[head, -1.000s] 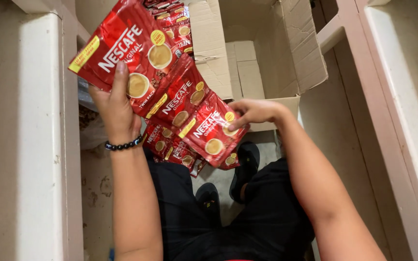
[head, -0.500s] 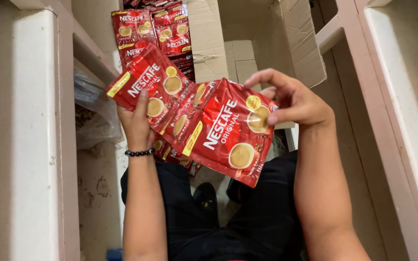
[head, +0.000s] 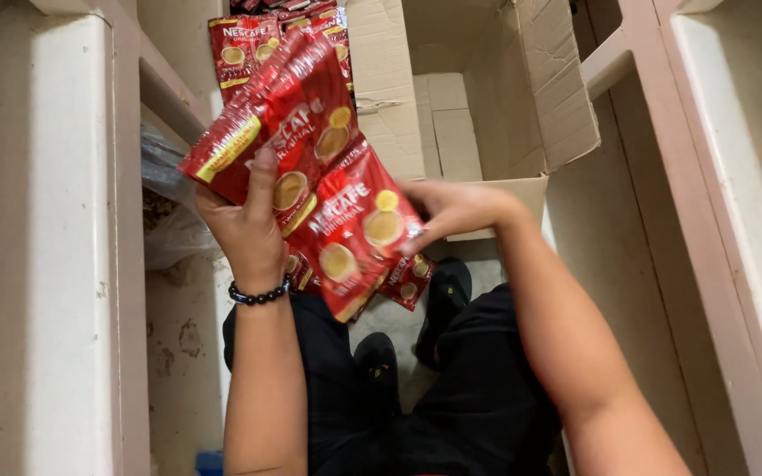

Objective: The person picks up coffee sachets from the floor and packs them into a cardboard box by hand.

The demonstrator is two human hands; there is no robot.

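Seen from above, the left hand (head: 244, 231), a black bead bracelet (head: 259, 294) on its wrist, closes around a fanned strip of red coffee sachets (head: 310, 176), thumb pressed flat on the front of the top sachet. The right hand (head: 456, 210) pinches the edge of a lower sachet (head: 354, 234), fingers narrowly bent; their tips are partly hidden, so the exact grip is unclear. The strip hangs over the person's lap, just in front of an open cardboard box (head: 496, 97). More red sachets (head: 244, 44) lie beyond.
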